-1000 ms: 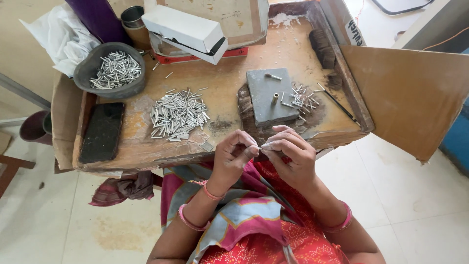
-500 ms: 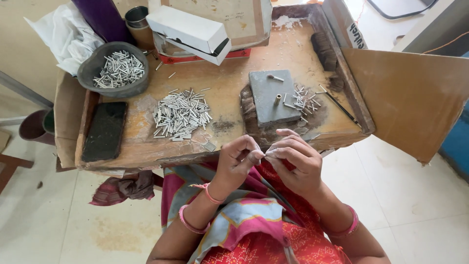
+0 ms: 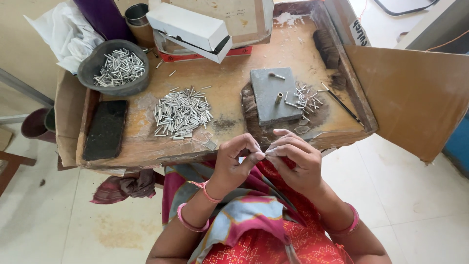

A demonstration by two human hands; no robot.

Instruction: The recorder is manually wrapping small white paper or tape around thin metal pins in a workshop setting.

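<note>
My left hand (image 3: 235,161) and my right hand (image 3: 294,159) meet fingertip to fingertip just below the near edge of a low wooden work table (image 3: 229,88). Between the fingertips they pinch a small pale metal piece (image 3: 266,153), mostly hidden by the fingers. Straight ahead of the hands lies a grey stone slab (image 3: 274,96) with a small tube standing on it. A pile of short silver tubes (image 3: 181,113) lies to the slab's left, and a smaller scatter of tubes (image 3: 305,98) to its right.
A dark bowl (image 3: 113,69) of more tubes sits at the far left, a black phone (image 3: 106,129) near the left edge. White boxes (image 3: 190,28) and a metal cup (image 3: 138,16) stand at the back. A cardboard flap (image 3: 415,98) juts out on the right.
Both hands have stayed together at the table's near edge, shifting slightly lower and working the small piece between the fingertips. The table's contents have not moved.
</note>
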